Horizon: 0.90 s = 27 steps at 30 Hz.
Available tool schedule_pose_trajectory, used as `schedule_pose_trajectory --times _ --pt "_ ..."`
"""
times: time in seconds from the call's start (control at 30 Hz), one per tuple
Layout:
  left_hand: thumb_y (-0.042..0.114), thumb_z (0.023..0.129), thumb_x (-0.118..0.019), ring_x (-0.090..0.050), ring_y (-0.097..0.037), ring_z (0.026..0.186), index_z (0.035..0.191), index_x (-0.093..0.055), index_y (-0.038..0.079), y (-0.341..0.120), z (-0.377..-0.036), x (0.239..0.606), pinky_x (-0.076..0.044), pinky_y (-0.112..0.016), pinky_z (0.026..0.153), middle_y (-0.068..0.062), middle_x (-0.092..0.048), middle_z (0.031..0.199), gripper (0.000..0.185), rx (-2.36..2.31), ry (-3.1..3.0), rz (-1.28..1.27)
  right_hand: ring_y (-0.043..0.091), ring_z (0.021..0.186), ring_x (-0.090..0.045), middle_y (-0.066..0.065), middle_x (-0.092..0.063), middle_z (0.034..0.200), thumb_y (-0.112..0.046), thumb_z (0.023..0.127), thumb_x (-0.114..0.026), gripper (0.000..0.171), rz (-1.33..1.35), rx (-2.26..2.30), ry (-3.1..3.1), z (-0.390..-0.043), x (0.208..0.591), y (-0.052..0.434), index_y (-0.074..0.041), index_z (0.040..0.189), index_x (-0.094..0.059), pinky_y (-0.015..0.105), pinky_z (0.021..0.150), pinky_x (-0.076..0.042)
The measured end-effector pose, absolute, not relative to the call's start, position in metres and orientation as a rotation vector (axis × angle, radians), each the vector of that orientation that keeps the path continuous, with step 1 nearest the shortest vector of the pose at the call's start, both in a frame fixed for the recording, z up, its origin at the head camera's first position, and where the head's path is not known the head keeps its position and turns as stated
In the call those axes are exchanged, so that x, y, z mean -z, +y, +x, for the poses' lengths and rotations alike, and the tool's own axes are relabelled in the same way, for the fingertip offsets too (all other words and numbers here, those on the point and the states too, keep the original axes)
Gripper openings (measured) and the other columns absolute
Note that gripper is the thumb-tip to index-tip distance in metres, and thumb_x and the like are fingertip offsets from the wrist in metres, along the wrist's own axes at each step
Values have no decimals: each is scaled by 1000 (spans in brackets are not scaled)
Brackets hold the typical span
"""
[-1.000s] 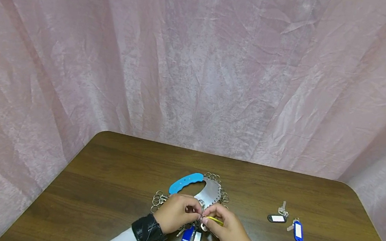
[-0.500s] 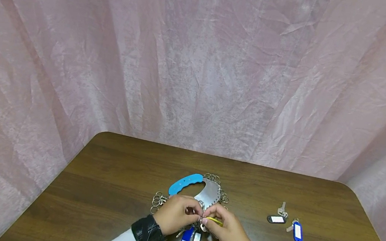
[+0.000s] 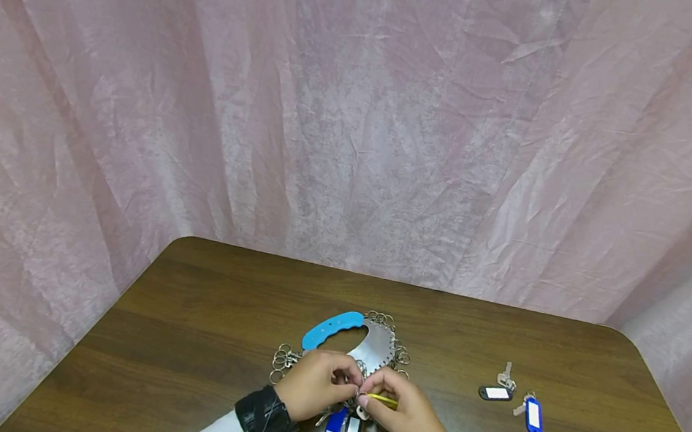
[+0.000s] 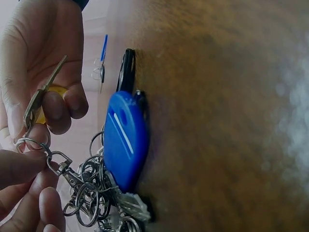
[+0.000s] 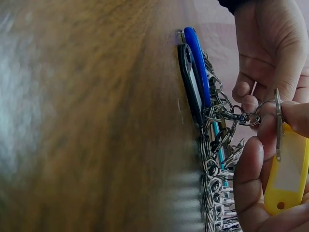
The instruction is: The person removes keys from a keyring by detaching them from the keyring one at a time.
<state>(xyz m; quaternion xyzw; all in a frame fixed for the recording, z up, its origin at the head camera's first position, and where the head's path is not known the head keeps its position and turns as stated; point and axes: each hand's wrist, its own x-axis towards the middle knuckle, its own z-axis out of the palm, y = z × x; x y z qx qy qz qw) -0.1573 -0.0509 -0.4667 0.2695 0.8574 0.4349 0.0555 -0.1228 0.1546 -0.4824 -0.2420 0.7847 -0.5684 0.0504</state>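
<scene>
1. The right hand [image 3: 410, 421] is pinching a smooth yellow plastic tag [image 5: 288, 175] with a flat metal key [image 4: 39, 99], low in the frame's centre.
2. The left hand [image 3: 317, 382] is pinching a metal clip [image 4: 60, 163] hooked to the key's thin wire ring [image 4: 30, 143], between both fingertips.

The counter [image 3: 202, 343] is dark brown wood with a streaked grain. Behind it hangs a crinkled pale pink curtain [image 3: 360, 115]. A flat silver metal plate [image 3: 377, 344] carries a bright blue plastic handle [image 3: 332, 328] and grey steel rings. A yellow plastic key tag [image 5: 286, 174] has a pale label window. A blue plastic tag [image 4: 126, 140] bears a white stripe, and a black plastic tag [image 5: 189, 82] lies beside it. Farther right lie a black tag with a white label [image 3: 496, 393] and a blue tag with a white label [image 3: 533, 416].
</scene>
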Motion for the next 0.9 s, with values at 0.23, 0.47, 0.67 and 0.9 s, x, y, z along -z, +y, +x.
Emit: schedule_pose_trajectory --times 0.23,0.47,0.67,0.9 --pt "8 85 -74 -54 6 71 84 -73 16 -51 -157 467 -48 -15 66 7 -68 81 8 -1315 2591 814 2 87 -63 8 -69 92 -17 97 -66 9 -739 1724 2398 -122 482 155 -11 102 -63 23 82 -53" --pt "7 84 -74 -53 7 69 82 -73 17 -51 -157 466 -47 -15 65 8 -67 79 10 -1304 2602 832 2 86 -62 7 -69 91 -18 97 -66 8 -728 1714 2414 -122 481 155 -12 102 -63 23 81 -52" --pt "6 84 -75 -52 7 69 82 -73 18 -51 -157 466 -47 -14 65 9 -67 78 12 -1283 2621 855 2 86 -62 6 -69 91 -19 97 -67 8 -725 1710 2431 -123 482 155 -13 101 -63 22 81 -52" --pt "6 85 -75 -52 7 71 82 -72 19 -51 -157 466 -46 -14 66 8 -68 80 14 -1266 2640 887 2 87 -63 5 -70 91 -19 96 -68 9 -704 1709 2434 -124 484 155 -13 102 -63 23 82 -52"
